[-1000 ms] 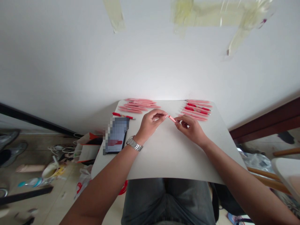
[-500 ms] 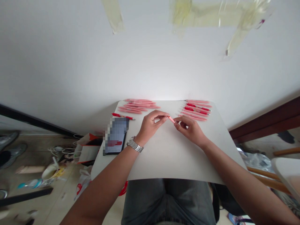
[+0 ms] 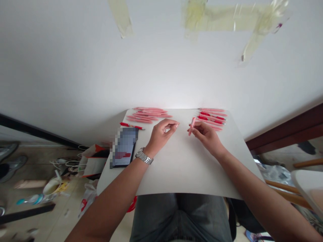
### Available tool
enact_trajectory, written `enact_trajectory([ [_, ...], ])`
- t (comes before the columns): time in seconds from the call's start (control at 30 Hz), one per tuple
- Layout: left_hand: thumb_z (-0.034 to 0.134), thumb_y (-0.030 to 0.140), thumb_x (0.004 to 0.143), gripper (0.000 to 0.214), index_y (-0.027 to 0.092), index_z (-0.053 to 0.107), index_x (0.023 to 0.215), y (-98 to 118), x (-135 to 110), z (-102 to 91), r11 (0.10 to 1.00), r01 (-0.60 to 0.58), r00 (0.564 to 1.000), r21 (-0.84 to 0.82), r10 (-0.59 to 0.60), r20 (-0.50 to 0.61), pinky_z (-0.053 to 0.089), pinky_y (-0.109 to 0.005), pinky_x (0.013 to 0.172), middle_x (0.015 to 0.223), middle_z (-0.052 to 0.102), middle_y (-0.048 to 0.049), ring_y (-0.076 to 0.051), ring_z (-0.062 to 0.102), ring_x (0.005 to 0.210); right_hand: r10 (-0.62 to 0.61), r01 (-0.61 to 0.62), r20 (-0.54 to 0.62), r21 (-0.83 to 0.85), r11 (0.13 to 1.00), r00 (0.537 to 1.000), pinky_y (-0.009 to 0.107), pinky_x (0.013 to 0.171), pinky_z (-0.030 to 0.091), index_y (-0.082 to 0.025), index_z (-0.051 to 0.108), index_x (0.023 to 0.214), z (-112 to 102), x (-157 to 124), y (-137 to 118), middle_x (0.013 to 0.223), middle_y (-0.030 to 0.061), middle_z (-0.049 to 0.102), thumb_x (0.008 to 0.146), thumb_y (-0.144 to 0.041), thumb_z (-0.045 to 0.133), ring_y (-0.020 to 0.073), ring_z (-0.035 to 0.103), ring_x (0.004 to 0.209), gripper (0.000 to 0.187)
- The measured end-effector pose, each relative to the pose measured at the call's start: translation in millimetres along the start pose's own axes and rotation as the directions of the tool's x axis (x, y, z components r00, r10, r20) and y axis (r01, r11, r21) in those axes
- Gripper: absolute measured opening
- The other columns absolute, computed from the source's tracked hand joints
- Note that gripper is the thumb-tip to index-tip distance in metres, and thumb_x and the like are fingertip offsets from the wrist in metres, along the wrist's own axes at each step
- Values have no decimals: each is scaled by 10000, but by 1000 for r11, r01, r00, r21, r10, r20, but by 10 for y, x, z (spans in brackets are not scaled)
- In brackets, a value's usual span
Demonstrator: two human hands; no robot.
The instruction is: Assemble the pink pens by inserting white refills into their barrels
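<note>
Between the thumb and fingers of my right hand [image 3: 204, 134] stands a short pink pen barrel [image 3: 192, 126], nearly upright. My left hand [image 3: 163, 132], with a silver watch [image 3: 144, 156] on the wrist, is pinched closed a little to the left of the barrel. Whatever its fingertips hold, if anything, is too small to make out. Behind the left hand lies a pile of pink pens [image 3: 148, 113]. Pink pens and red pens [image 3: 212, 116] lie in a row past my right hand, which partly covers them.
A phone [image 3: 125, 146] with a blurred screen rests on the white table [image 3: 176, 171] at the left, a single red pen [image 3: 131, 126] just above it. The white wall [image 3: 161, 67] rises at the table's back edge. Bags and a bottle [image 3: 32, 199] are on the floor at left.
The pink pen barrel, earlier slanted between both hands, has come away from my left hand. My right hand has moved slightly right and turned it upright.
</note>
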State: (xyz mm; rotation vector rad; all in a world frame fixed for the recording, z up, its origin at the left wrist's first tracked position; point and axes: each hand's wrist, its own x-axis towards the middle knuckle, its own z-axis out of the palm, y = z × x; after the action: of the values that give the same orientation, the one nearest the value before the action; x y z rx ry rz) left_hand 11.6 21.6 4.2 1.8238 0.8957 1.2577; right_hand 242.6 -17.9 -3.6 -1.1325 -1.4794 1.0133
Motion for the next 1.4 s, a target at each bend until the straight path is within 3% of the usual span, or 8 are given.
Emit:
enact_trajectory([
  [0.23, 657, 419, 997, 246, 206, 772, 1040, -2, 3, -5, 998, -17, 1000, 57, 16, 20, 615, -314, 878, 1053, 787, -85, -201, 741, 967, -72, 67, -23, -190, 980, 997, 317, 672, 518, -222, 660, 1011, -7, 6, 24, 1007, 79, 791, 965, -482, 690, 204, 724, 845, 265],
  [0.37, 627, 399, 1015, 236, 204, 757, 1040, -11, 4, -9, 994, -26, 999, 102, 22, 45, 592, -296, 850, 1053, 782, -77, -194, 732, 958, -103, 79, -53, -333, 940, 993, 309, 659, 502, -231, 683, 974, -13, 11, 63, 976, 52, 767, 952, -395, 679, 175, 658, 775, 165],
  [0.5, 597, 371, 1028, 215, 217, 747, 1025, -17, -2, -22, 962, -77, 996, 260, 63, 62, 560, -301, 831, 1005, 762, -62, -189, 704, 917, -98, 63, -47, -478, 876, 994, 304, 615, 456, -232, 685, 935, -19, 18, 99, 913, 31, 742, 914, -321, 683, 145, 552, 659, 92],
  [0.8, 577, 321, 1027, 182, 222, 725, 994, -45, -10, -46, 896, -102, 995, 432, 97, 35, 485, -300, 757, 950, 729, -46, -185, 656, 840, -92, 46, -113, -354, 934, 989, 301, 606, 478, -219, 653, 940, -59, 23, 4, 887, 47, 724, 969, -476, 650, 158, 594, 683, 258],
  [1.07, 594, 321, 1015, 176, 226, 716, 931, -66, 17, -90, 869, -72, 995, 489, 94, -19, 428, -307, 697, 832, 670, -27, -169, 565, 706, -113, 55, -85, -503, 863, 990, 301, 611, 434, -231, 656, 913, -33, 17, 49, 897, 27, 722, 920, -322, 673, 144, 519, 649, 93],
  [1.23, 622, 331, 997, 154, 242, 729, 932, -96, 18, -113, 868, -79, 990, 490, 125, -62, 387, -307, 654, 756, 665, -15, -172, 537, 656, -166, 89, -133, -453, 887, 977, 296, 620, 450, -229, 660, 911, -34, 8, -8, 848, 26, 685, 925, -297, 648, 149, 541, 667, 71],
  [1.4, 625, 344, 986, 162, 253, 736, 910, -41, 7, -135, 801, -21, 992, 598, 89, -84, 300, -301, 578, 616, 607, 16, -165, 504, 556, -177, 111, -86, -503, 857, 980, 297, 612, 445, -229, 679, 935, -35, 20, 37, 860, 32, 691, 921, -301, 648, 153, 528, 663, 80],
])
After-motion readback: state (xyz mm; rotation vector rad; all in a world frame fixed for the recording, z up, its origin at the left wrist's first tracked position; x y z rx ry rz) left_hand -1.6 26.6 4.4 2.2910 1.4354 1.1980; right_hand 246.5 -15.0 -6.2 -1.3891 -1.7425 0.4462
